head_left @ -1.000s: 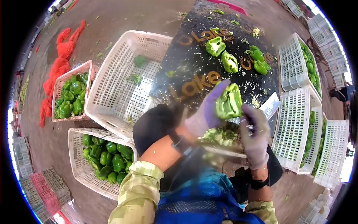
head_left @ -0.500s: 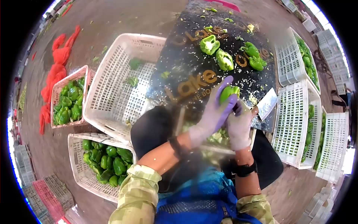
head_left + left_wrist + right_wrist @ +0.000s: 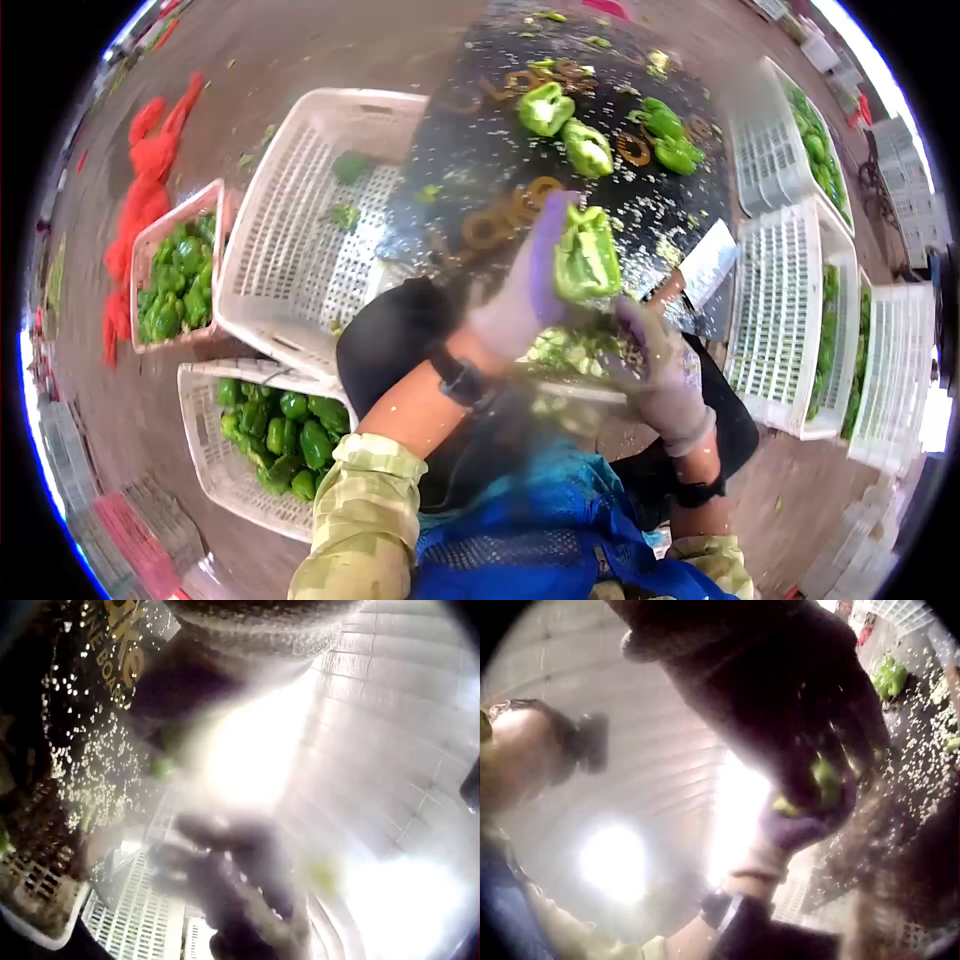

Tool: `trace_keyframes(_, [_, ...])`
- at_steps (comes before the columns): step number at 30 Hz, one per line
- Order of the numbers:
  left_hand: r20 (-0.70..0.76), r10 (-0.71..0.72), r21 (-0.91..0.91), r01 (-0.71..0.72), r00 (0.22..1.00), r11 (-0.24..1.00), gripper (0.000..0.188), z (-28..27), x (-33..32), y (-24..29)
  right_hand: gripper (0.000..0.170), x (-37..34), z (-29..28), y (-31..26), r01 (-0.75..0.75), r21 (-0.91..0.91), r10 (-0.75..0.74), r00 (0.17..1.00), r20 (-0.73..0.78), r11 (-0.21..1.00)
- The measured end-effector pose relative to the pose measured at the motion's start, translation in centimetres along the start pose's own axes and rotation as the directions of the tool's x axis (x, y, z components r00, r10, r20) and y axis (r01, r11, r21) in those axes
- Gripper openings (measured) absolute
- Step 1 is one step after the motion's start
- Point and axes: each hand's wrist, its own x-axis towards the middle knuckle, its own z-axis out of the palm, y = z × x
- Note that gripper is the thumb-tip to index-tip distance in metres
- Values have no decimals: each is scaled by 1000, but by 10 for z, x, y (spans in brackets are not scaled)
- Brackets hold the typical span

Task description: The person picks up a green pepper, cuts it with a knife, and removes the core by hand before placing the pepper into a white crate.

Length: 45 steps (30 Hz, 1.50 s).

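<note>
My purple-and-white gloved left hand [image 3: 525, 285] grips a halved green bell pepper [image 3: 588, 255], its hollow cut side facing up. Just below and to the right of it is my gloved right hand [image 3: 665, 385], fingers loosely bent and apart from the pepper, with pale seeds stuck to the glove. Under both hands lies a crate of pale pepper cores and scraps [image 3: 575, 352]. A cleaver [image 3: 708, 262] with a wooden handle rests on the black board [image 3: 500, 215]. In the right wrist view the left hand [image 3: 802, 825] shows blurred behind the dark right hand [image 3: 787, 712].
Pepper halves [image 3: 547, 108] and scattered seeds lie on the board. A large white crate [image 3: 225, 270] with a few green pieces stands at left. Crates of whole peppers [image 3: 285, 430] sit beyond it. White crates [image 3: 770, 320] line the right side. Red netting [image 3: 150, 200] lies on the floor.
Half a second ago my right fingers were at the pepper in my left hand. Now they have drawn away down and to the right, and the pepper's cut side is turned up.
</note>
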Motion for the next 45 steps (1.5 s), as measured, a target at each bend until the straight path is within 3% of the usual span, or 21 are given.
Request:
trace_keyframes(2, [4, -162, -321, 155, 987, 934, 46, 8, -3, 0, 48, 18, -4, -13, 88, -206, -106, 991, -77, 974])
trace_keyframes(3, [103, -521, -698, 435, 847, 569, 44, 6, 1, -8, 46, 18, 11, 1, 113, -249, -134, 988, -71, 962])
trace_keyframes(4, [13, -359, -210, 354, 933, 911, 45, 4, -1, -23, 45, 18, 25, 16, 136, -291, -162, 985, -66, 947])
trace_keyframes(5, [73, -217, 129, 207, 973, 970, 48, 1, -2, -25, 44, 19, 39, 30, 98, -300, -121, 991, -59, 949])
trace_keyframes(8, [205, -7, 652, -131, 979, 747, 52, 17, -13, 1, 46, 10, 20, 26, -165, 144, 189, 966, -174, 976])
trace_keyframes(9, [161, -260, 131, 240, 952, 962, 58, 20, -14, 13, 47, 5, 14, 29, -226, 386, 292, 949, -119, 894])
trace_keyframes(10, [107, -495, -458, 485, 862, 745, 64, 22, -15, 25, 55, 7, -5, 19, -213, 840, 426, 905, -23, 498])
trace_keyframes(12, [125, -452, -493, 450, 883, 745, 73, 1, -3, 12, 57, 4, -20, 25, -134, 981, 361, 929, 76, 138])
trace_keyframes(14, [114, -428, -496, 425, 896, 757, 73, -2, 1, 7, 52, -6, -4, 24, 67, 941, 183, 974, -134, 333])
trace_keyframes(16, [37, -429, -477, 393, 903, 786, 73, 10, 2, 6, 46, 1, -11, 9, -139, 898, 234, 939, 254, -417])
trace_keyframes(17, [130, -389, -477, 401, 912, 782, 74, 12, 0, -3, 41, 1, 46, 43, -372, 875, 316, 827, 464, -311])
trace_keyframes(18, [177, -463, -473, 488, 868, 734, 74, 13, 0, -8, 37, -5, 58, 54, -272, 954, 317, 922, 221, 128])
trace_keyframes(20, [117, -479, -260, 492, 870, 831, 70, 9, -5, -21, 42, -17, 44, 66, -214, 905, 341, 936, 82, 368])
trace_keyframes(23, [-59, -548, -439, 471, 834, 765, 61, 11, -4, -5, 51, -42, -27, 101, 4, 1000, 554, 832, -19, 29])
trace_keyframes(27, [-222, -511, -470, 368, 831, 802, 60, -8, -6, -9, 63, -99, -148, 189, 491, 685, 409, 863, -297, -539])
trace_keyframes(29, [-226, -516, -502, 355, 826, 789, 55, -4, -4, -7, 62, -73, -175, 172, 745, 599, 727, 581, -367, -293])
trace_keyframes(31, [-233, -527, -474, 378, 817, 795, 50, 5, 1, 3, 60, -51, -166, 184, 407, 903, 394, 859, -326, -141])
trace_keyframes(34, [-291, -491, -472, 323, 821, 820, 47, 10, 4, 5, 48, 52, -88, 107, -107, 900, 538, 828, -155, 422])
trace_keyframes(35, [-300, -479, -467, 311, 825, 828, 48, 10, 5, 7, 51, 85, -66, 89, -353, 709, 480, 877, 24, 610])
trace_keyframes(37, [-290, -470, -495, 289, 834, 819, 51, 9, 5, 16, 52, 128, -15, 79, -84, -30, 83, 996, -22, 996])
trace_keyframes(45, [-331, -387, -494, 191, 861, 848, 48, -4, 2, 28, 49, 218, 75, 116, -135, -546, 254, 956, 148, 827])
